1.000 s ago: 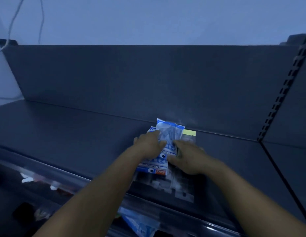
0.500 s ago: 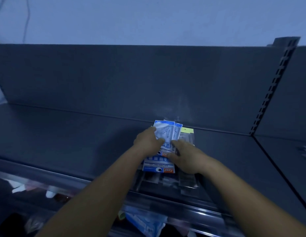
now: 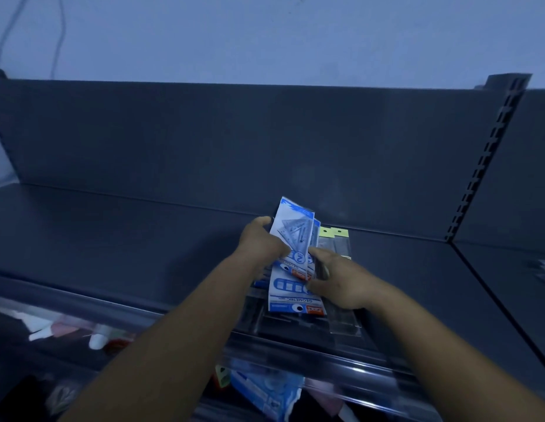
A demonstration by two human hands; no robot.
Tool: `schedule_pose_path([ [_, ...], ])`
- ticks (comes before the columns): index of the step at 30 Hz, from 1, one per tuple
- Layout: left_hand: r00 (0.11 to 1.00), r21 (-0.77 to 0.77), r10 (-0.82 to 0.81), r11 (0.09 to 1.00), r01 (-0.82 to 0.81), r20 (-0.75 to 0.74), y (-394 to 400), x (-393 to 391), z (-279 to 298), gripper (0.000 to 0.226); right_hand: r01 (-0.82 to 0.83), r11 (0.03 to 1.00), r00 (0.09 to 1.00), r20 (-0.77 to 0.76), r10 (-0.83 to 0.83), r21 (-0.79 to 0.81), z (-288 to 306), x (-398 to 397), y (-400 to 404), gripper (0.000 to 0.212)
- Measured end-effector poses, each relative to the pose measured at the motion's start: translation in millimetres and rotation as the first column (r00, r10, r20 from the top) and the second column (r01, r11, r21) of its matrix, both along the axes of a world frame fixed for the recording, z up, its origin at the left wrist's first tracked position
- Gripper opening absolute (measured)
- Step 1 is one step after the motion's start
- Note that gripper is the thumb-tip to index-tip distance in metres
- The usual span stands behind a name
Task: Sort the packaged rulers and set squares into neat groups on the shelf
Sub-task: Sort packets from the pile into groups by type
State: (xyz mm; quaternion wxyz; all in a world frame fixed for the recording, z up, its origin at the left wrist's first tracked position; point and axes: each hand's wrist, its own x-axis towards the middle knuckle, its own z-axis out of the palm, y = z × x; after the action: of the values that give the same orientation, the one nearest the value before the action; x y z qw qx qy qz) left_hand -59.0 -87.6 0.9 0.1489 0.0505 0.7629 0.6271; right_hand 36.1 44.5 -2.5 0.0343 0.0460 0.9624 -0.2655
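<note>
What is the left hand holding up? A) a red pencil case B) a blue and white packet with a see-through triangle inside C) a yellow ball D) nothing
B: the left hand grips a blue and white set square packet, tilted up off the dark shelf, with a clear triangle showing through it.

Overall light: dim, with a cold blue cast over everything.
Brightest area: the pale wall above the shelf; no lamp shows.
Shadows: soft and weak; the shelf's front edge and the space below it sink into near-black.
Glare: faint streaks on the clear front strip of the shelf.
Blur: soft throughout; print on the blue-and-white packets is partly legible, the clear sleeves smeared.
Distortion: wide-angle bending; the shelf's edges splay outward near the corners.
</note>
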Motion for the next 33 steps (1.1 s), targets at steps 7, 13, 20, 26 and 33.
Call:
schedule_pose_path([
  [7, 0.999, 0.040, 0.015, 0.999, -0.013, -0.045, 0.0, 3.5, -3.5, 0.047, -0.004, 1.000, 0.999, -0.038, 0.003, -0.024, -2.6, 2.7, -3.9, 0.063],
  [13, 0.976, 0.089, 0.087, 0.994, -0.070, -0.197, -17.5, 4.2, -0.2, 0.055, 0.090, 0.980, 0.991, -0.082, -0.106, -0.179, -2.5, 2.0, -3.2, 0.054],
  [20, 0.948, 0.163, 0.053, 0.987, -0.001, -0.315, -32.0, 28.3, 1.8, 0.052, 0.195, 0.680, 0.888, -0.167, -0.429, -0.707, 7.4, -20.2, -30.6, 0.029],
  [26, 0.964, 0.172, -0.006, 0.984, 0.053, -0.264, -43.7, 38.1, -8.9, 0.054, 0.217, 0.530, 0.843, -0.117, -0.526, -0.820, 0.4, -20.8, -41.3, 0.019],
  [33, 0.980, 0.105, -0.067, 0.991, 0.088, -0.189, -53.2, 37.3, -11.3, 0.031, 0.146, 0.381, 0.824, -0.101, -0.558, -0.913, 9.3, -16.0, -31.6, 0.021],
])
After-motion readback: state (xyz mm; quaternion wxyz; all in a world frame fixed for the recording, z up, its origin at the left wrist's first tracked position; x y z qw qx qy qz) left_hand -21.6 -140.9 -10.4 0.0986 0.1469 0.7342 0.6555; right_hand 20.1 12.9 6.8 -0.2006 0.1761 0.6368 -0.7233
